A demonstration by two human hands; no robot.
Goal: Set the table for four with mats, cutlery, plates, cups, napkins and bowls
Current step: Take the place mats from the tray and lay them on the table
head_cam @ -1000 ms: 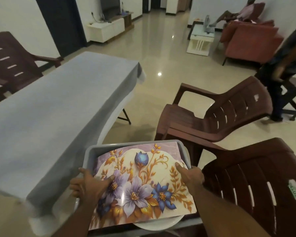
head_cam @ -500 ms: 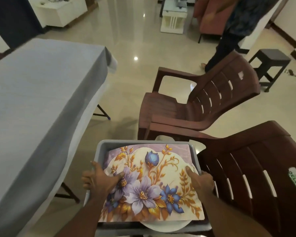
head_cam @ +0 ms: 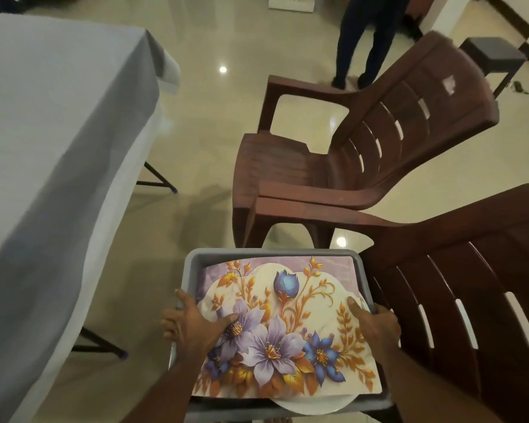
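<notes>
Both hands carry the grey tray (head_cam: 193,257): left hand (head_cam: 193,325) grips its left rim, thumb on the floral mat (head_cam: 287,325); right hand (head_cam: 376,323) grips the right rim. The mat lies atop a white plate (head_cam: 312,406) beside the grey-clothed table (head_cam: 52,141). No readable writing shows.

No legible text, label, brand, number or sign found. Pale patch on the back of the far chair (head_cam: 449,82): blurred, nothing readable. Floral mat (head_cam: 287,325): printed flowers and leaves only, no lettering. Grey bin (head_cam: 193,264): no marking visible.
</notes>
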